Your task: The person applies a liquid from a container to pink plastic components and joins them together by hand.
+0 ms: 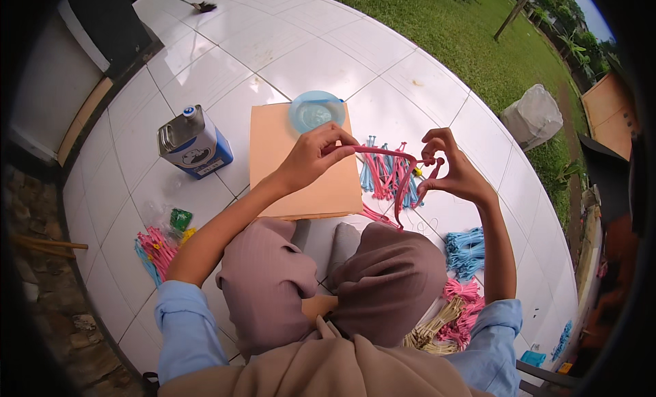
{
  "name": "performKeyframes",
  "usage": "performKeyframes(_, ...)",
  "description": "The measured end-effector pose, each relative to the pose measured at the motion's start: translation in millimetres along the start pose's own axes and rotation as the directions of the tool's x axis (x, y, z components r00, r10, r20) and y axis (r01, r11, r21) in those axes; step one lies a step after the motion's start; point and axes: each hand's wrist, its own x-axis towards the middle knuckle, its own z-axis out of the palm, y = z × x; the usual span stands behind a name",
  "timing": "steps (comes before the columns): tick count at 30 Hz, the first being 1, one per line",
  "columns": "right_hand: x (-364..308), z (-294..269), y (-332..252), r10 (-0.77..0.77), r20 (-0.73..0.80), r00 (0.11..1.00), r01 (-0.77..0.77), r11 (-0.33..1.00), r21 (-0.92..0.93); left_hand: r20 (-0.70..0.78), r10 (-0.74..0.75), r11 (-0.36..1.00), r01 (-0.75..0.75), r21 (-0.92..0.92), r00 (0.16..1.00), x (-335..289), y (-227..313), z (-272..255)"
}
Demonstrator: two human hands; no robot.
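Note:
A pink sandal strap (pixel 383 150), thin and rubbery with small knobs at its ends, hangs in the air over my knees. My left hand (pixel 319 156) pinches one end of it. At the knobbed ends, my right hand (pixel 456 171) has its thumb and forefinger curled around them. One limb of the strap dangles between the hands. Beneath it, on the tiles, lies a loose pile of blue and pink straps (pixel 388 173). Beside my left hand is a tan cardboard sheet (pixel 287 182), with a light blue bowl (pixel 316 113) on its far edge.
A blue and white metal can (pixel 198 144) stands left of the cardboard. More straps (pixel 158 250) lie near my left elbow beside a green packet (pixel 181 220). Right of my knee are bundles of blue straps (pixel 465 252) and beige straps (pixel 432 326). A white sack (pixel 533 117) stands by the grass.

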Motion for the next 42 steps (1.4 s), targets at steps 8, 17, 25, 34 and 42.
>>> performKeyframes(8,33,23,-163,-0.338,-0.434,0.835,0.427,0.895,0.126,-0.102,-0.005,0.998,-0.001,-0.065,0.995,-51,36,-114)
performKeyframes(17,186,214,-228,-0.308,-0.457,0.835,0.539,0.629,0.561,-0.205,-0.112,0.91,0.018,-0.415,0.972,-155,-25,-153)
performKeyframes(25,180,461,-70,0.378,-0.177,0.909,-0.163,0.713,0.682,-0.249,-0.862,0.489,0.596,-0.637,0.44,-249,-241,-69)
performKeyframes(34,200,523,2,0.533,0.086,0.842,-0.406,0.52,0.751,-0.432,-0.815,0.572,0.656,-0.492,0.387,-247,-306,-36)
performKeyframes(42,166,457,-81,0.497,0.13,0.858,-0.366,0.414,0.834,-0.737,-0.598,0.799,0.309,-0.516,0.316,-223,-175,-77)
